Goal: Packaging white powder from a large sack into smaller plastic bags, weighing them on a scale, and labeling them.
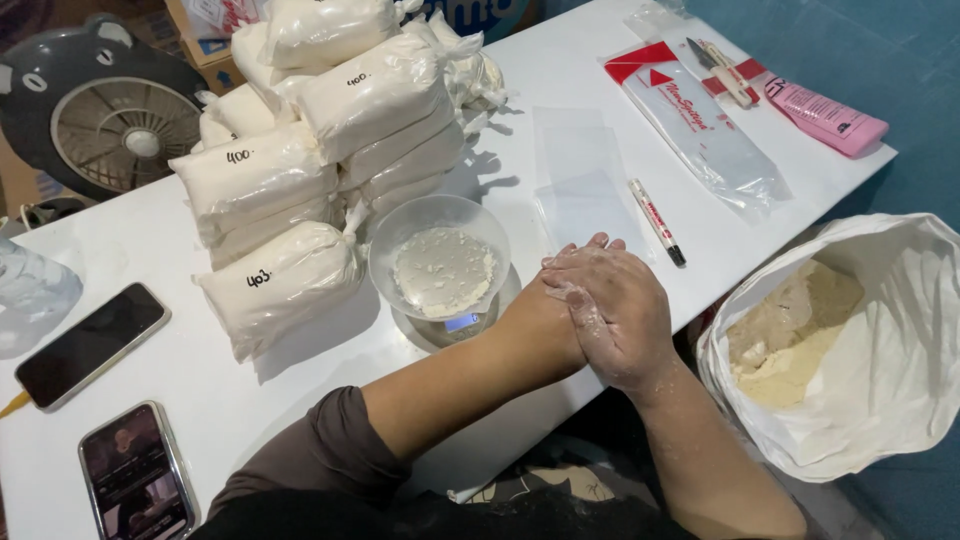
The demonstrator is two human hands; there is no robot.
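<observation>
My right hand point(615, 310) lies flat on top of my left hand point(548, 312), palms pressed together over the front edge of the white table point(300, 370). Both are dusted with white flour and hold nothing. Most of the left hand is hidden under the right one. Just to their left a clear plastic bowl point(385, 250) with a little white flour point(443, 270) stands on a small digital scale point(462, 323). To the right, beside the table, an open white sack point(900, 330) holds pale yellowish flour point(790, 340).
Several filled, tied bags of white flour point(280, 280) are stacked behind the bowl. A flat clear bag point(580, 180), a marker point(655, 220), a pack of plastic bags point(700, 120), a pink packet point(825, 115), two phones point(90, 345) point(135, 480) and a fan point(110, 110) are around.
</observation>
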